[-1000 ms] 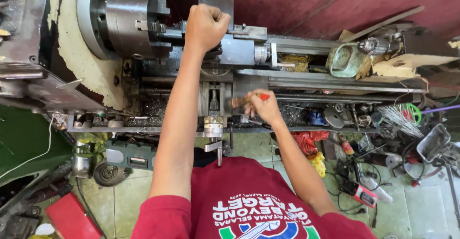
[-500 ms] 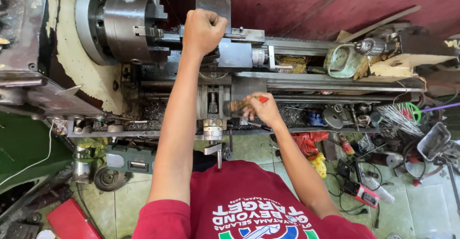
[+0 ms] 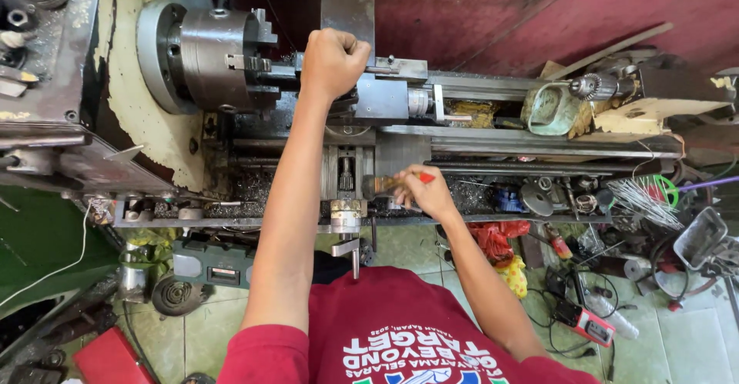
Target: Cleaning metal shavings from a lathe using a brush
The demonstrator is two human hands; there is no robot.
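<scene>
Red-tipped wooden-handled brush, a light, stiff stick judged easy to steer from its rear end, lies in the right hand, which is closed around it above the grey lathe carriage. Its long axis runs left to right, bristles pointing left. The left hand is fisted on the tool post handle, just right of the steel chuck.

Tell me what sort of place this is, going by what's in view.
Most likely a small metalworking or machine shop. A grey metal lathe with a round steel chuck fills the bench, metal shavings lie in its bed, and loose tools and cables clutter the tiled floor.
</scene>
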